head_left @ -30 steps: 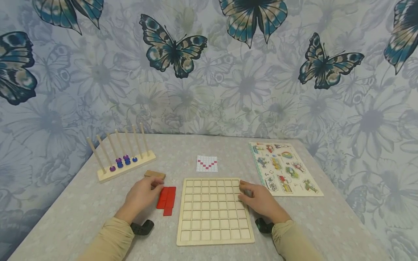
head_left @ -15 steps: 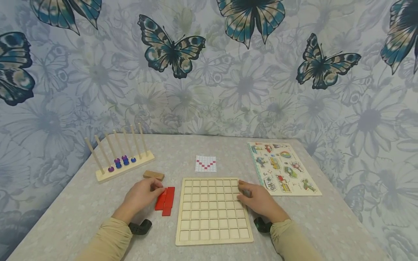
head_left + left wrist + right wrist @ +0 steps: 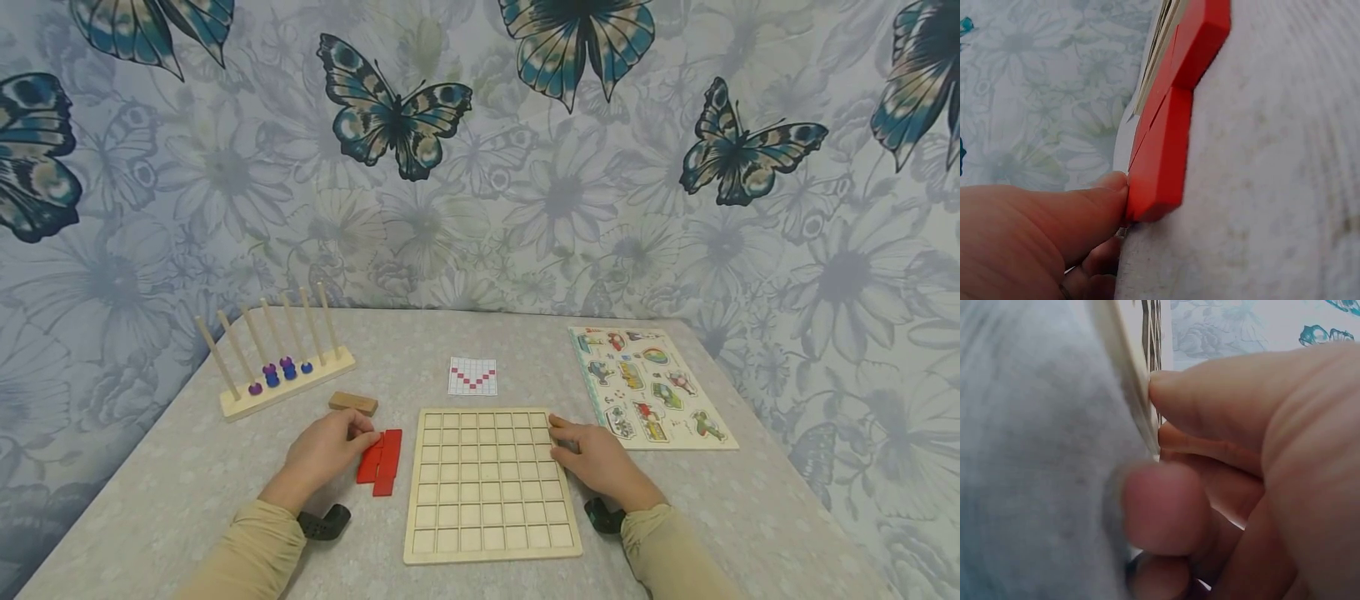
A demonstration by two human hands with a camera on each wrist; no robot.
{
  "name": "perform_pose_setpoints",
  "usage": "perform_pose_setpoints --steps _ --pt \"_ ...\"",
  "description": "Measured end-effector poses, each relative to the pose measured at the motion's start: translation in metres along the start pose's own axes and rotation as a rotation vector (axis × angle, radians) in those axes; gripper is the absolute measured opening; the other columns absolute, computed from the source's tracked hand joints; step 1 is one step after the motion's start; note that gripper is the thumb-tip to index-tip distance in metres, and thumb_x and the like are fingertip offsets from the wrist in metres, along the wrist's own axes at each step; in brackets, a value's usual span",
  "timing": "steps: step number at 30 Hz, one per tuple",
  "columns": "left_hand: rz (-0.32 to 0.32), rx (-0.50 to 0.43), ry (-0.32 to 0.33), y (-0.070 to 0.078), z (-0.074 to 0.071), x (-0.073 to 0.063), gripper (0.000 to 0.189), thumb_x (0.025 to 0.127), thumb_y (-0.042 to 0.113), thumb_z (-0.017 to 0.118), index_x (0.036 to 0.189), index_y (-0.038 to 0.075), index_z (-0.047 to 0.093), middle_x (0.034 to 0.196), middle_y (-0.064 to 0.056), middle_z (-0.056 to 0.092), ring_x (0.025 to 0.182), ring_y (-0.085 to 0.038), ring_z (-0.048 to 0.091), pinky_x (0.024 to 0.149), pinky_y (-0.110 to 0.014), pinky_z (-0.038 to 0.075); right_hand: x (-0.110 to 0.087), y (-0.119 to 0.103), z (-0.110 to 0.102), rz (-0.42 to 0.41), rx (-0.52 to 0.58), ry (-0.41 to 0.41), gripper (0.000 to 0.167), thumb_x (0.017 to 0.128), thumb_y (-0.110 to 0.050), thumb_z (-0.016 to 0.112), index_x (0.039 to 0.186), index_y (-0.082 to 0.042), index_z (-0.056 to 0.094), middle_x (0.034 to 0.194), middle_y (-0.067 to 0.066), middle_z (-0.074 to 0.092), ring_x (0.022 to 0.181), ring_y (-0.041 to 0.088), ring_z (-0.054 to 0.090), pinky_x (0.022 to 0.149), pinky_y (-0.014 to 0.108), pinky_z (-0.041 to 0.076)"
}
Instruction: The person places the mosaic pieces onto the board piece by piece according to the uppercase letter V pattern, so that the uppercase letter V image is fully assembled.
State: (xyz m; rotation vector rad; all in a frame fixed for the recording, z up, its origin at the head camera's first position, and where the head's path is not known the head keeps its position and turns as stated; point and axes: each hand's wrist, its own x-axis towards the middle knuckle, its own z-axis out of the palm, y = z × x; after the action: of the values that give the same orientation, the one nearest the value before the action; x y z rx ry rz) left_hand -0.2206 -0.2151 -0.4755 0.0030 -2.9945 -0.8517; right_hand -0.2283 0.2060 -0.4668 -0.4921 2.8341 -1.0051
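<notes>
Red flat tiles [image 3: 386, 462] lie side by side on the table, left of a pale wooden grid board [image 3: 491, 558]. My left hand [image 3: 322, 454] is at their upper left end. Its thumb and forefinger pinch the end of a red tile [image 3: 1154, 181]; the other fingers are curled and partly hidden under the thumb in the left wrist view. At the board's upper right edge rests my right hand [image 3: 603, 462], its fingers loosely bent. Its fingertips [image 3: 1163, 394] touch the board's rim [image 3: 1135, 375] in the right wrist view.
Behind the board lies a pattern card [image 3: 472, 377] with pink squares. A wooden block [image 3: 353, 403] lies beyond my left hand. Farther left stands a peg rack [image 3: 288, 386] with blue and purple beads. A picture puzzle board [image 3: 652, 387] lies at the right.
My left hand has shifted slightly toward me, and the left red tile has slid a little the same way. My right hand has stayed at the board's edge.
</notes>
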Motion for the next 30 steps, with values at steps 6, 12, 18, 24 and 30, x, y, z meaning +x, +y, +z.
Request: perform_pose_setpoints --steps 6,12,18,24,30 --pt "0.009 0.011 -0.009 0.0025 -0.0022 -0.0004 0.024 0.093 0.033 0.077 0.102 0.013 0.069 0.086 0.001 0.064 0.076 -0.017 0.056 0.067 -0.033 0.045 0.0003 0.0009 0.0 0.0 -0.006 -0.001 0.042 0.099 -0.019 0.07 0.138 -0.006 0.064 0.155 0.002 0.051 0.145 0.035 0.045 0.116 0.053 0.038" --pt "0.018 0.024 -0.023 0.0032 -0.0035 -0.002 0.022 0.092 0.032 0.078 0.099 0.012 0.068 0.083 0.001 0.063 0.073 -0.017 0.054 0.065 -0.033 0.044 0.0013 0.0004 0.0005 -0.007 -0.017 -0.011 0.043 0.099 -0.02 0.069 0.14 -0.006 0.063 0.156 0.001 0.051 0.145 0.035 0.046 0.115 0.053 0.038" --pt "0.058 0.003 -0.034 0.0013 -0.0048 -0.0023 0.024 0.091 0.03 0.079 0.1 0.011 0.069 0.085 0.001 0.064 0.076 -0.016 0.056 0.07 -0.034 0.047 0.0022 0.0013 0.0015 -0.005 -0.018 -0.007 0.043 0.099 -0.019 0.07 0.139 -0.007 0.064 0.155 0.001 0.051 0.145 0.034 0.046 0.115 0.052 0.039" --pt "0.068 0.016 -0.039 -0.0003 -0.0044 -0.0017 0.024 0.09 0.031 0.08 0.1 0.012 0.068 0.086 0.002 0.063 0.077 -0.015 0.056 0.07 -0.034 0.045 0.0016 0.0013 0.0013 -0.014 -0.016 -0.004 0.042 0.099 -0.018 0.069 0.139 -0.006 0.064 0.155 0.002 0.052 0.144 0.034 0.046 0.115 0.053 0.038" --pt "0.029 0.005 -0.028 0.0009 -0.0029 -0.0008 0.021 0.093 0.033 0.077 0.101 0.016 0.068 0.087 0.003 0.065 0.078 -0.016 0.056 0.069 -0.034 0.045 0.0015 0.001 0.0012 -0.004 -0.024 -0.007 0.043 0.099 -0.019 0.069 0.14 -0.006 0.063 0.155 0.002 0.051 0.145 0.034 0.046 0.116 0.052 0.038"
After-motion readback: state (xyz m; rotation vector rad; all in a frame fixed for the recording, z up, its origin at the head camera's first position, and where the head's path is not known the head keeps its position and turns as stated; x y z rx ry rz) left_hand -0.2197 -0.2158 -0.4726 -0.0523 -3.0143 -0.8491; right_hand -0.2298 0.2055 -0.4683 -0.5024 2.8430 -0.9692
